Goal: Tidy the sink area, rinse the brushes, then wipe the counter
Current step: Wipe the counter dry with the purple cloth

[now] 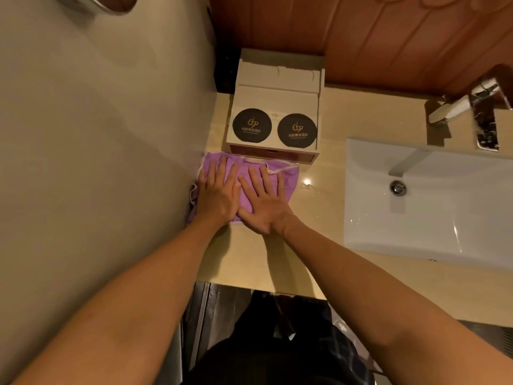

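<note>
Purple cloth [290, 182] lies on the table [327, 218] just in front of the white box [277, 101]. The left hand [219, 195] and right hand [263, 207] press it flat, each grip open with straight fingers. The step looks like wiping, and the next move probably calls for sliding the cloth away from the box.

Two bare hands, left hand [219, 195] and right hand [265, 207]. Left forearm [125, 301] and right forearm [374, 287] are uncovered from the wrist back to the frame edge. Well behind the hands, at the trunk: black garment [258, 365], plain, matte. Beside it, under the right forearm: dark checked fabric [347, 354] with faint blue-grey lines. Too dim for finer detail.
</note>
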Demonstrator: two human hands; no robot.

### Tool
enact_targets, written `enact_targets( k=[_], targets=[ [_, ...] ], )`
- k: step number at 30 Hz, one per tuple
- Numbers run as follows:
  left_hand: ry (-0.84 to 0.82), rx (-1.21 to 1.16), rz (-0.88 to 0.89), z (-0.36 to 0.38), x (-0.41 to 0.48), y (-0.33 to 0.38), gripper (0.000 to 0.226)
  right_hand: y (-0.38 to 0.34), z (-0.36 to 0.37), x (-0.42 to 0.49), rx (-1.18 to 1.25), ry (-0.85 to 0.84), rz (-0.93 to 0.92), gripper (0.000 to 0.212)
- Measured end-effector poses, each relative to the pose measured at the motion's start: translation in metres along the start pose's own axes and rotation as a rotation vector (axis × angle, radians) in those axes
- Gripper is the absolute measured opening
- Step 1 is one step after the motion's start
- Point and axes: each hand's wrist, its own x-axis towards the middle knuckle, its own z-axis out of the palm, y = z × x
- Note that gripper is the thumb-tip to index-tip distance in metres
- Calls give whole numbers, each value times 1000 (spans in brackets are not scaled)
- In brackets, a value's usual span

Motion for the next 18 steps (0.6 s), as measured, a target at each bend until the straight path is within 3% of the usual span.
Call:
enact_targets(
  k=[3, 6, 18],
  targets=[
    [24, -35, 34, -1, -10, 1, 75, -3, 3, -6, -30, -6, -16, 83],
    [38, -3, 33, 10, -24, 0, 64, -7, 8, -17, -29, -24, -32, 83],
    [127, -15, -82, 34, -124, 24, 57, -38, 43, -94, -25, -95, -70, 79]
  ],
)
